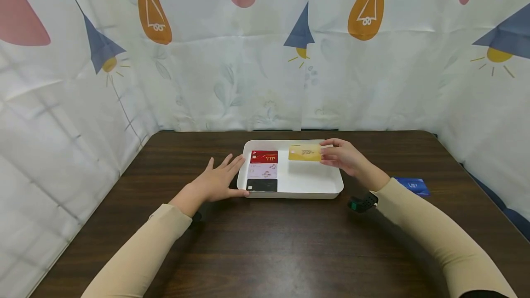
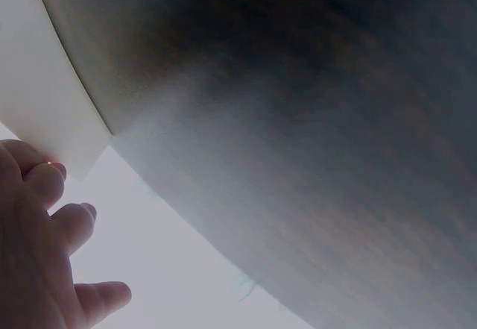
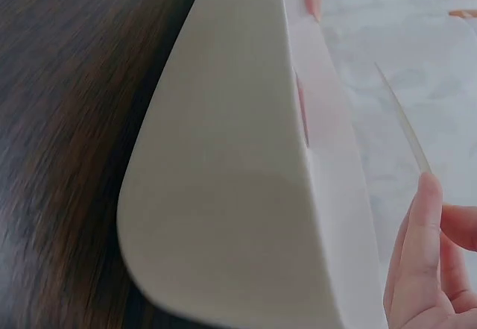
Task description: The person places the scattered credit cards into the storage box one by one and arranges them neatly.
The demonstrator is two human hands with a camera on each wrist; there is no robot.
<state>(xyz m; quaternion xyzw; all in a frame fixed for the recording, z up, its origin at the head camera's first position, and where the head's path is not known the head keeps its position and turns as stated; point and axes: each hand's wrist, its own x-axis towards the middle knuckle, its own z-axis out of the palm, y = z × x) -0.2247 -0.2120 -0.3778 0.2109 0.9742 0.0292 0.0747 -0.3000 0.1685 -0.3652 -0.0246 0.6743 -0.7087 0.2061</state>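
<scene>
Got the gold card pinched in the right hand, up over the white tray's far right part. Just touching the tray's left side with a loose, spread-fingered left hand.

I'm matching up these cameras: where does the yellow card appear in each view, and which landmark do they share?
Head: the yellow card is just right of centre, pinched by the right hand.
Left wrist: not in the picture.
Right wrist: right side, a thin sliver seen nearly edge-on, extending from the hand.
Shared landmark: the white tray, in all three.
</scene>
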